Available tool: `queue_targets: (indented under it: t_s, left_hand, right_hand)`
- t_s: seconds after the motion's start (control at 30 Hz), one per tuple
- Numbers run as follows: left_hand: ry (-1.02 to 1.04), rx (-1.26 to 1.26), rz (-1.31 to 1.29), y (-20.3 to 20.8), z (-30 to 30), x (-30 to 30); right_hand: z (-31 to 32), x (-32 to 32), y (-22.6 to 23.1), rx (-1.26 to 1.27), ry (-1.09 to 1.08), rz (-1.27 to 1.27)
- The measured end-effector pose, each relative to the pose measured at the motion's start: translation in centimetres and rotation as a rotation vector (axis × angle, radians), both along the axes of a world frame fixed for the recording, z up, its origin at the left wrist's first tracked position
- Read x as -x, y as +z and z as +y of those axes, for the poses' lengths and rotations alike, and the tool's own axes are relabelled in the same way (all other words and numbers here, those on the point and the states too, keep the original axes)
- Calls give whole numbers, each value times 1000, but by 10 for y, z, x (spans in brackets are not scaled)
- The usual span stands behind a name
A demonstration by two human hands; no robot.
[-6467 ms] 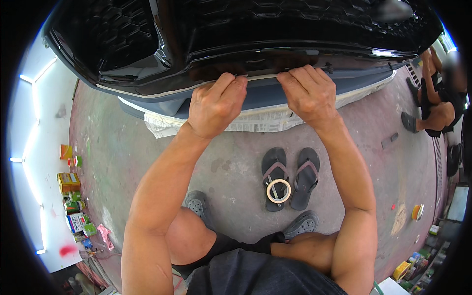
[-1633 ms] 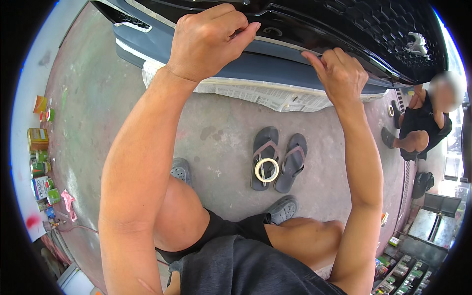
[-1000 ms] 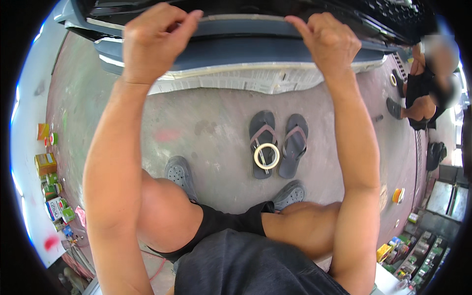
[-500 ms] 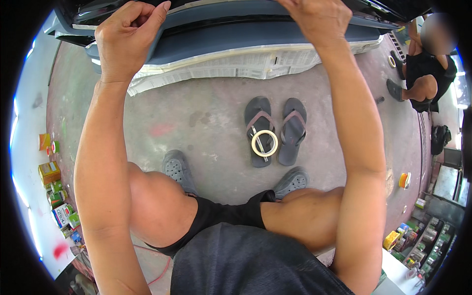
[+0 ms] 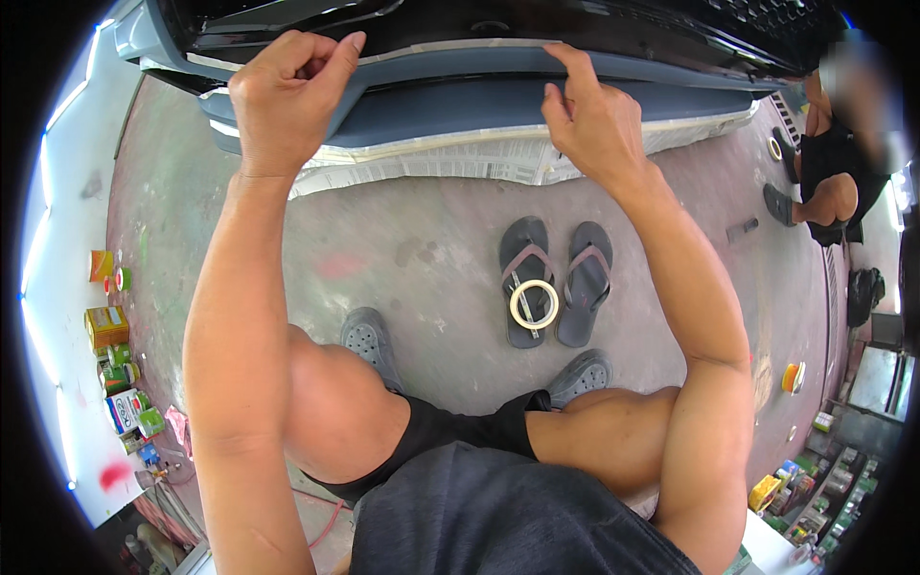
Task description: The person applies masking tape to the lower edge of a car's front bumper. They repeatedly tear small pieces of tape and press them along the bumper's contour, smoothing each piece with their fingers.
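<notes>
Your left hand [image 5: 289, 103] and right hand [image 5: 602, 123] are raised to a glossy black bumper [image 5: 575, 19] at the top of the frame.
At upper left, your left fingers curl inward with the thumb stretched out; whether they pinch anything, I cannot tell. Right of top centre, your right index finger and thumb stand apart, the other fingers bent, the index tip at a pale strip [image 5: 470, 44] that runs along the seam between the bumper and the grey trim [image 5: 450, 110]. Newspaper [image 5: 431, 168] borders the trim's lower edge. Near the frame's centre, a tape roll [image 5: 556, 307] lies on the left sandal of a dark pair [image 5: 583, 311].
</notes>
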State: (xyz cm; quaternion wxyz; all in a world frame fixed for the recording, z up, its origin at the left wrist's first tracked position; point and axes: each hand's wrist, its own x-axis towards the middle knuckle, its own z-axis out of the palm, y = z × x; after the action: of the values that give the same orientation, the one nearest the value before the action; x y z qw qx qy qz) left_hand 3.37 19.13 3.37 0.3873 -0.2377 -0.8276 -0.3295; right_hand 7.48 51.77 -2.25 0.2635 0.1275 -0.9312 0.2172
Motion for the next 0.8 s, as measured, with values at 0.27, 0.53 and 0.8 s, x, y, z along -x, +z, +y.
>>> queue_targets:
  t_s: [0.27, 0.53, 0.8]
  left_hand:
    - [6, 44, -6, -1, 0, 1]
    - [3, 61, 8, -3, -4, 3]
    - [-18, 32, -23, -5, -6, 5]
  right_hand:
    - [0, 12, -5, 29, 13, -85]
    - [-19, 13, -10, 25, 12, -36]
    - [-53, 22, -18, 48, 57, 51]
